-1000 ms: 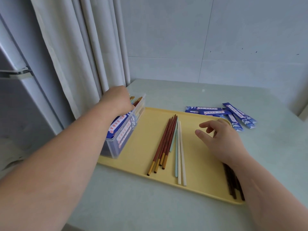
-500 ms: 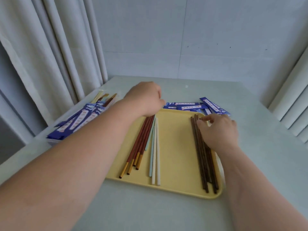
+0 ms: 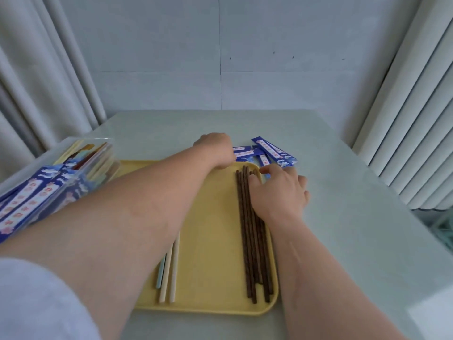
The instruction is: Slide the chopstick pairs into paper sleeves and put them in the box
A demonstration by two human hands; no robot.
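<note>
A pale table (image 3: 348,217) stands between grey curtains (image 3: 36,74), a yellow tray (image 3: 210,246) on it. The left hand (image 3: 215,150) reaches the blue sleeves (image 3: 274,150), its fingers hidden. The right hand (image 3: 282,192) lies on the dark chopsticks (image 3: 248,253), perhaps pinching one.

Left arm (image 3: 137,212) reaches far forward, angled toward centre; left grip (image 3: 215,150) knuckles up, fingers curled under, tips hidden. Right grip (image 3: 282,192) palm down, fingers spread, loosely bent; right arm (image 3: 306,266) bare.
</note>
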